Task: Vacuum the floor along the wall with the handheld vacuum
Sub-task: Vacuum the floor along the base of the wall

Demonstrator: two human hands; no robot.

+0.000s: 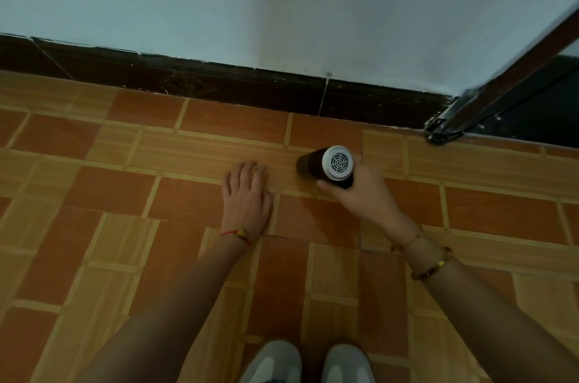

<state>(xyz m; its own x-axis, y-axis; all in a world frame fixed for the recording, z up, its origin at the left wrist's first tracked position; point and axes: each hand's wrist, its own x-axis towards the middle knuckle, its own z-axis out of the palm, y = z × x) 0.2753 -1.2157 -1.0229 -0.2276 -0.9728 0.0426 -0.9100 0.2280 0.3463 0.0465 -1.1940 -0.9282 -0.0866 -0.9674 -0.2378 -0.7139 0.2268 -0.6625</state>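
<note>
The floor (194, 219), laid in orange and tan tiles with pale grout lines, fills most of the view. Above it rises the pale blue-grey wall (282, 7), and a dark brown skirting band (219, 82) runs along the wall's foot where it meets the floor. At the wall's right end a door frame (501, 85) with a metal edge slants down to the floor, its lower corner sitting just beyond the skirting.

Two bare forearms reach from the bottom edge toward the wall. Below them, farthest from the wall, show the toes of two grey shoes (272, 364).

The left hand (246, 194) lies flat on the floor, palm down, fingers straight and slightly spread, pointing toward the wall but well short of the skirting. A red string bracelet (236, 234) circles its wrist.

The right hand (360, 191) is curled around the handheld vacuum (326, 166), thumb along the near side. The vacuum is a dark cylinder with a white, round vented end cap facing the camera; its dark end points down at the floor near the wall, a short way out from the skirting and left of the door frame. Whether it touches the tile I cannot tell. Beaded bracelets (432, 260) ring the right wrist.
</note>
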